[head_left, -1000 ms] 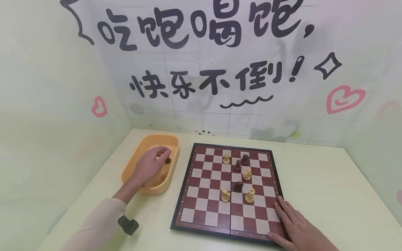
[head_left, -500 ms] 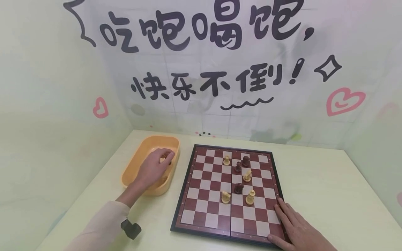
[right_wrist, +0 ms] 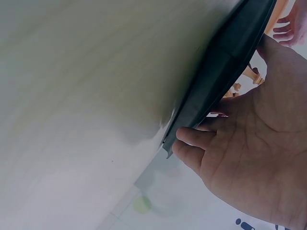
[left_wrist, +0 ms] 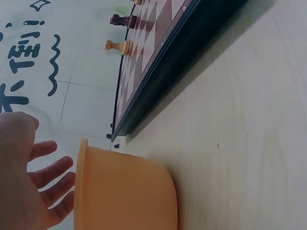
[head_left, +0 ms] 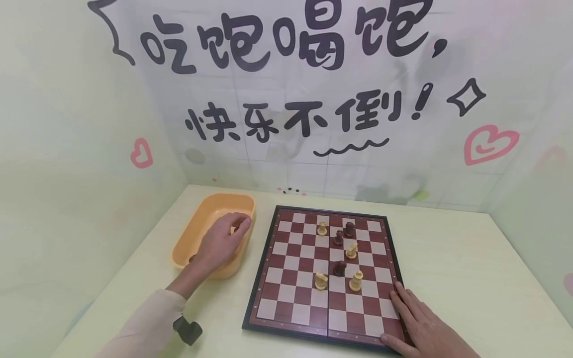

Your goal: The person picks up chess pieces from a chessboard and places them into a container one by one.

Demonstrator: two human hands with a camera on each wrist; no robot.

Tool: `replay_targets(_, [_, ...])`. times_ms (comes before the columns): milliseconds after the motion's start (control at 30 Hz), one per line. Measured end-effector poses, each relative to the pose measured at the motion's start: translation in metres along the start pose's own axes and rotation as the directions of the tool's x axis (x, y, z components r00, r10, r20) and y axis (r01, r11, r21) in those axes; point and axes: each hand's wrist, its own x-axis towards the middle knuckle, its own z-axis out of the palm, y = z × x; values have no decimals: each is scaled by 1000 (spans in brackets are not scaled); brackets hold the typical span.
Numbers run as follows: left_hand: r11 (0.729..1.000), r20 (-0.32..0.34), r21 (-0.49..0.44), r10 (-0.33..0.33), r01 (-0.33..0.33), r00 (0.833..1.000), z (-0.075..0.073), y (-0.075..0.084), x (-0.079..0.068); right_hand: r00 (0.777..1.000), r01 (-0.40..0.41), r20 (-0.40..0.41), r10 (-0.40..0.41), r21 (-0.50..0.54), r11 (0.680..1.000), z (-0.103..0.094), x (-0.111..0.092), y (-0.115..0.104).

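Note:
My left hand (head_left: pixel 221 241) reaches over the orange bin (head_left: pixel 191 233), fingers loosely bent. In the left wrist view its fingers (left_wrist: pixel 55 171) are spread beside the rim, and no piece shows in them. A small piece (head_left: pixel 235 228) shows in the gap between thumb and fingers, apparently in the bin. My right hand (head_left: pixel 427 323) rests on the right front edge of the chessboard (head_left: pixel 295 311), fingers extended. On the board stand a cream knight (head_left: pixel 320 281), a cream crowned piece (head_left: pixel 355 281), a dark knight (head_left: pixel 339 268) and several others.
Farther back on the board are another cream piece (head_left: pixel 351 250), a dark piece (head_left: pixel 338 237), a dark rook (head_left: pixel 349 228) and a cream rook (head_left: pixel 322 228). A dark piece (head_left: pixel 192 258) lies near my left wrist in the bin. A printed wall sheet (head_left: pixel 286 164) stands behind the table.
My left hand has shifted slightly to the right over the bin, toward its right wall. The right hand and the pieces on the board stay where they were.

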Motion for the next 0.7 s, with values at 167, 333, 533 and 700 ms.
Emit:
replay_targets(167, [1000, 6, -1, 9, -9, 1000, 4, 1, 0, 999, 16, -29, -16, -11, 1000, 0, 0, 1])
replay_targets(333, [999, 7, -31, 18, -18, 1000, 6, 3, -1, 1000, 14, -11, -14, -2, 1000, 1, 0, 2])
replay_targets(533, [999, 30, -40, 17, -16, 999, 9, 6, -7, 1000, 2, 15, -2, 28, 1000, 1, 1, 0])
replay_targets(700, [997, 27, -34, 64, -63, 998, 14, 8, -10, 1000, -19, 24, 18, 42, 999, 1, 1, -1])
